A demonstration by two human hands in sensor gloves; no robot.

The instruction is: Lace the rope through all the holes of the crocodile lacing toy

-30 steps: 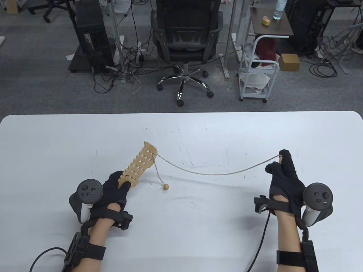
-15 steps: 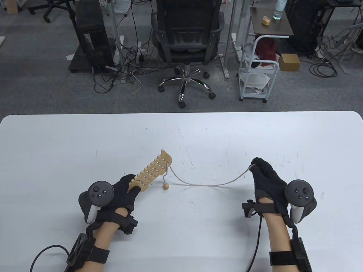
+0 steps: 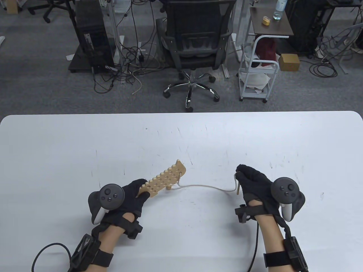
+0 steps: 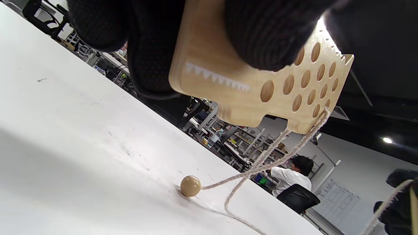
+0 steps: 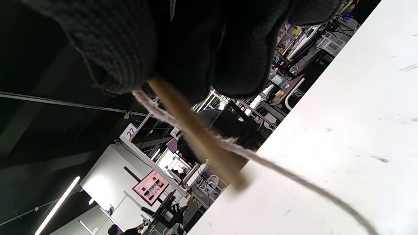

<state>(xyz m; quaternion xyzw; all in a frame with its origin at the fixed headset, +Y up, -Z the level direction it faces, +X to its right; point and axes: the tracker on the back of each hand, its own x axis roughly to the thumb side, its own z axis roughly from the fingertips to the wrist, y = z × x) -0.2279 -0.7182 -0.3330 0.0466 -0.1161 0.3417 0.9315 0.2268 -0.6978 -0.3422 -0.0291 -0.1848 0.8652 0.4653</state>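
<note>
The flat, pale wooden crocodile lacing board (image 3: pixel 166 182), pierced with rows of round holes, is held above the white table (image 3: pixel 181 136) near its front edge, its long axis running from about eight o'clock up to two o'clock in the table view. The person's left hand (image 3: pixel 129 198) grips the head end at eight o'clock, fingers and thumb curled over the painted teeth. The beige twisted rope (image 3: pixel 204 187) leaves a hole at the far two o'clock end, sags to the tabletop and rises to the right hand (image 3: pixel 253 184), which lies at three o'clock from the board and pinches the thin wooden needle (image 5: pixel 196 133) between thumb and fingers, tip pointing down to the table. A small round wooden bead (image 4: pixel 190 185) at the rope's other end rests on the table under the board. Judging by this, only one hole looks laced; the needle hand is nearer the free holes and must turn towards nine o'clock. No containers lie on the table.
</note>
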